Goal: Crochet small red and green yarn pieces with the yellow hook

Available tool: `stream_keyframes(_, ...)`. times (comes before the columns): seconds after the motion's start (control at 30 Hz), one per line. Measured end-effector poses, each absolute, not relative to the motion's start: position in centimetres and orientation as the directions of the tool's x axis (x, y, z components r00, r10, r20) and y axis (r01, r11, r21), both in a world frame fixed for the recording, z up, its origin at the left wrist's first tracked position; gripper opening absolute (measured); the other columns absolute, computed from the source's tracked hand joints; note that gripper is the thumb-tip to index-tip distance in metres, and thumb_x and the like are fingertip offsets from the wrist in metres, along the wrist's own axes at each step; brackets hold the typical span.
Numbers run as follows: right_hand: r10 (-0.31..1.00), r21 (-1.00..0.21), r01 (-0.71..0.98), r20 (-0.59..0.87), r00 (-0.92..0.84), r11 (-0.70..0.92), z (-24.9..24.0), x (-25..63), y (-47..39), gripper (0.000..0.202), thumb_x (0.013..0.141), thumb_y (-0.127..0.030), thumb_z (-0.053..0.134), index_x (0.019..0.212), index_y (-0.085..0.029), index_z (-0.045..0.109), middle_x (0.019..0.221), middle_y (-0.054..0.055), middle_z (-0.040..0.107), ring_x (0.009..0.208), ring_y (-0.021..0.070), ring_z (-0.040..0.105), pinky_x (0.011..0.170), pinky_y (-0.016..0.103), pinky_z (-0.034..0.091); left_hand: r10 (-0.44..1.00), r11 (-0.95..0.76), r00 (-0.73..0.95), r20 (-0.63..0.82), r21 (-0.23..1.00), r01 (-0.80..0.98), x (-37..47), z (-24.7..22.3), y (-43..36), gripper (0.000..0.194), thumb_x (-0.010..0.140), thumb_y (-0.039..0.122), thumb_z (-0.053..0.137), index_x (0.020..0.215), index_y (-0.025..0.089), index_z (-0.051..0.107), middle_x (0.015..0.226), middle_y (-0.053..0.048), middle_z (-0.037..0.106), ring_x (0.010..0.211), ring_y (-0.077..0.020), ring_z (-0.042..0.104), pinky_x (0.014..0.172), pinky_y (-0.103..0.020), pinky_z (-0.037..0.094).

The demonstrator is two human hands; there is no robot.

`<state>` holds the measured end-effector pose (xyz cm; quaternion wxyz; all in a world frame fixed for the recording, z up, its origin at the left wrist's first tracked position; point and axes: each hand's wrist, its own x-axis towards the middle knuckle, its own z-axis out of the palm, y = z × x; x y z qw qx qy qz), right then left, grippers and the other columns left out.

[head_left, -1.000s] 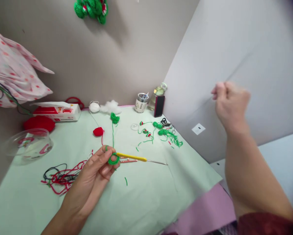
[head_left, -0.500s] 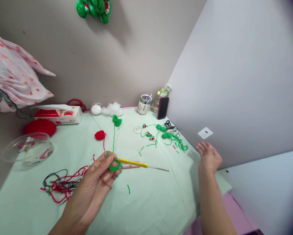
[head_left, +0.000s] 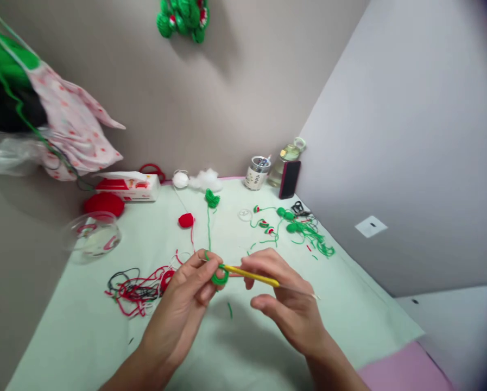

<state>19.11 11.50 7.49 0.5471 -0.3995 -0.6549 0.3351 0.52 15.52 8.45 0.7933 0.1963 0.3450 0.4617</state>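
Note:
My left hand [head_left: 190, 290] pinches a small ring of green crochet work [head_left: 220, 278] between thumb and fingers. A yellow-handled crochet hook [head_left: 251, 275] sticks out of the work to the right, its bare metal end [head_left: 300, 291] pointing at my right wrist. Around the hook's handle my right hand [head_left: 288, 296] is open, thumb below and fingers above, apart from each other. Whether a fingertip touches the handle I cannot tell. Green yarn [head_left: 209, 228] runs from the left fingers back to a small green bundle [head_left: 212, 199].
Tangled red and black yarn [head_left: 141, 290] lies left of my hands. Further back are a clear plastic bowl [head_left: 116, 239], a tissue box [head_left: 133, 187], a red yarn ball [head_left: 186, 220], a pen tin [head_left: 256, 174] and a phone [head_left: 290, 180]. Green crochet pieces [head_left: 292, 228] and scissors [head_left: 298, 208] lie right.
My right hand has come in from the far right to the hook, its fingers around the handle. My left hand keeps its grip on the green work. The view has turned left.

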Motion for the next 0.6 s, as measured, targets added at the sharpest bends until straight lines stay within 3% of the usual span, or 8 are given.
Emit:
stream_keyframes(0.1, 0.848, -0.833, 0.157, 0.523, -0.086, 0.530, 8.1, 17.3, 13.1, 0.025, 0.108, -0.034, 0.062, 0.126, -0.037, 0.080, 0.103, 0.004, 0.075, 0.092, 0.0176, 0.070, 0.080, 0.032, 0.060, 0.907, 0.417, 0.309, -0.288, 0.722, -0.552, 0.2, 8.4, 15.6, 0.031, 0.076, 0.038, 0.096, 0.078, 0.017, 0.074, 0.063, 0.005, 0.054, 0.059, -0.0074, 0.041, 0.061, -0.017, 0.041)
stream_keyframes(0.2, 0.856, -0.851, 0.086, 0.515, -0.044, 0.517, 7.4, 16.5, 14.2, 0.023, 0.106, -0.037, 0.065, 0.120, -0.035, 0.082, 0.100, 0.005, 0.074, 0.087, 0.0174, 0.071, 0.076, 0.031, 0.061, 0.941, 0.333, 0.237, -0.243, 0.796, -0.505, -0.1, 8.2, 16.0, 0.030, 0.075, 0.043, 0.096, 0.083, 0.019, 0.079, 0.065, 0.005, 0.055, 0.060, -0.0080, 0.038, 0.060, -0.018, 0.037)
stream_keyframes(0.33, 0.907, -0.908, -0.045, 0.412, 0.087, 0.417, 5.6, 16.3, 14.5, 0.014, 0.099, -0.031, 0.076, 0.109, -0.034, 0.085, 0.096, 0.002, 0.074, 0.076, 0.0136, 0.072, 0.068, 0.026, 0.062, 0.935, 0.322, 0.283, -0.211, 0.839, -0.438, -0.2, 7.8, 16.3, 0.032, 0.075, 0.041, 0.095, 0.098, 0.022, 0.084, 0.077, 0.002, 0.063, 0.070, -0.0115, 0.049, 0.063, -0.022, 0.040)
stream_keyframes(0.47, 0.938, -0.908, -0.242, 0.314, 0.148, 0.343, 4.6, 16.6, 14.6, 0.023, 0.107, -0.041, 0.063, 0.111, -0.032, 0.084, 0.085, 0.001, 0.072, 0.070, 0.0117, 0.071, 0.067, 0.025, 0.062, 0.929, 0.317, 0.311, -0.201, 0.866, -0.387, 0.0, 7.1, 16.3, 0.032, 0.080, 0.040, 0.093, 0.106, 0.024, 0.083, 0.076, 0.001, 0.064, 0.074, -0.0132, 0.057, 0.070, -0.023, 0.046)
stream_keyframes(0.6, 0.922, -0.907, -0.171, 0.372, 0.109, 0.386, 4.7, 16.5, 14.8, 0.017, 0.104, -0.037, 0.069, 0.108, -0.031, 0.085, 0.096, 0.003, 0.075, 0.079, 0.0138, 0.072, 0.070, 0.026, 0.061, 0.927, 0.316, 0.318, -0.199, 0.871, -0.377, 0.0, 6.2, 16.5, 0.027, 0.084, 0.036, 0.090, 0.108, 0.026, 0.083, 0.085, 0.000, 0.071, 0.086, -0.0154, 0.067, 0.086, -0.027, 0.052)
